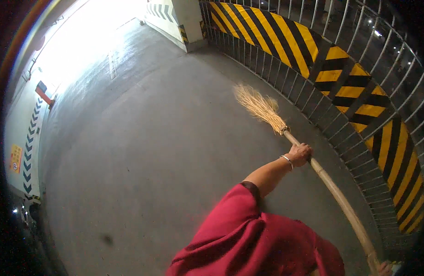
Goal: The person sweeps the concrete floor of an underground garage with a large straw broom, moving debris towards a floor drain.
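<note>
A straw broom with a long bamboo handle (337,195) runs from the lower right corner up toward the fence. Its pale bristle head (260,106) points away from me, and I cannot tell whether the tips touch the grey floor. My left hand (300,154), with a light bracelet on the wrist, reaches across to the right and is wrapped round the handle just below the bristles. At the bottom right edge, my right hand (385,269) is partly cut off by the frame, closed at the lower part of the handle. A red sleeve covers my left upper arm.
A metal bar fence (285,87) with black-and-yellow striped panels (276,34) curves along the right. A pillar (190,23) stands at its far end. The grey concrete floor (143,152) stretches toward bright light. Along the left wall (20,133) run dark chevrons, near an orange barrier box (44,95).
</note>
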`<state>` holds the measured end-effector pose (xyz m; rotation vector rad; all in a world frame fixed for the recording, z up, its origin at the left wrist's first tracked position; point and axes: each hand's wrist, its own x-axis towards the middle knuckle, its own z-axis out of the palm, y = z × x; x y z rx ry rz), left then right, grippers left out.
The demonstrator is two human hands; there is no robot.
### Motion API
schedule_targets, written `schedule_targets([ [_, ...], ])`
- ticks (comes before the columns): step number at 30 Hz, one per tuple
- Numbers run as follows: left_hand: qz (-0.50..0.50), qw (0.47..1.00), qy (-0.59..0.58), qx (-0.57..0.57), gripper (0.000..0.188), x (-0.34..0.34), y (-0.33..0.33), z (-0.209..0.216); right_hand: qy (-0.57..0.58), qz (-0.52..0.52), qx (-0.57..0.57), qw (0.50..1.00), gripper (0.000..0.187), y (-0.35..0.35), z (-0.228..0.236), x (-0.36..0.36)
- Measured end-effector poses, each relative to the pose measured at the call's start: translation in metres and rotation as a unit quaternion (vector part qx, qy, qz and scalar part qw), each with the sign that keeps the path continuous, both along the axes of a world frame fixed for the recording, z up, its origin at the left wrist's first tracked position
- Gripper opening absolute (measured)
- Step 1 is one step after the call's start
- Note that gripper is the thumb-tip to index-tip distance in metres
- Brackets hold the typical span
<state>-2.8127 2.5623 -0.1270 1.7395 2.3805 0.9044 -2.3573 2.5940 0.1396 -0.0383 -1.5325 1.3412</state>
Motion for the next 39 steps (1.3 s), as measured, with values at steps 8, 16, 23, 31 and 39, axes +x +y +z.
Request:
schedule_targets([
  [8, 0.095, 0.972, -0.093, -0.195, 0.014, -0.088, -0.161, -0.161, -0.048, 0.211, -0.15, 0.965, 0.016, 0.058, -0.066, -0.214],
  [16, 0.164, 0.916, -0.017, -0.366, 0.015, -0.181, -0.208, -0.078, 0.024, 0.191, -0.339, 0.921, 0.013, 0.079, -0.143, -0.282],
  [23, 0.028, 0.982, 0.083, -0.164, 0.015, -0.26, 0.001, -0.039, 0.022, -0.084, -0.226, 0.97, 0.013, 0.092, -0.095, -0.25],
  [31, -0.083, 0.991, -0.053, -0.093, 0.018, -0.356, 0.086, -0.028, -0.039, -0.098, 0.007, 0.994, 0.014, 0.006, 0.013, -0.402],
  [39, 0.108, 0.978, -0.17, -0.045, 0.013, -0.423, -0.145, -0.079, 0.029, -0.306, -0.27, 0.912, 0.018, -0.018, 0.006, -0.577],
])
